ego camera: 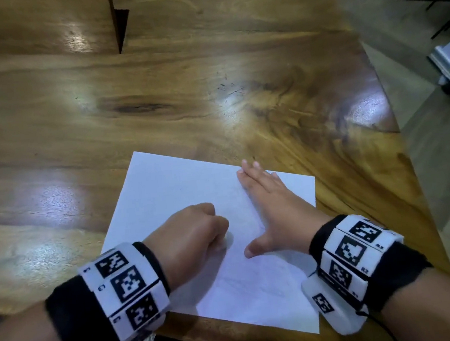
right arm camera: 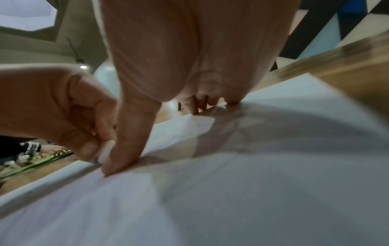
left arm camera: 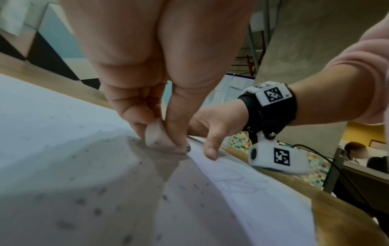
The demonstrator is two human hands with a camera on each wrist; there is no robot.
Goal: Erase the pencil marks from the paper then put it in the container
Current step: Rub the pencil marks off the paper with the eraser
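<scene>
The paper (ego camera: 179, 191) lies near the desk's (ego camera: 182, 91) front right edge, pinned by the flat, spread right hand (ego camera: 272, 207), while the left hand (ego camera: 191, 235) pinches the eraser (left arm camera: 155, 134) against its middle, bare wood stretching beyond

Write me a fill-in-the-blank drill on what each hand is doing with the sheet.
1. The left hand pinches a small white ____ against the white paper sheet.
2. The right hand lies ____ on the sheet, fingers straight.
3. The sheet rests on a glossy ____ table.
4. Faint pencil scribbles remain near the right hand's ____.

Missing words: eraser; flat; wooden; thumb
</scene>
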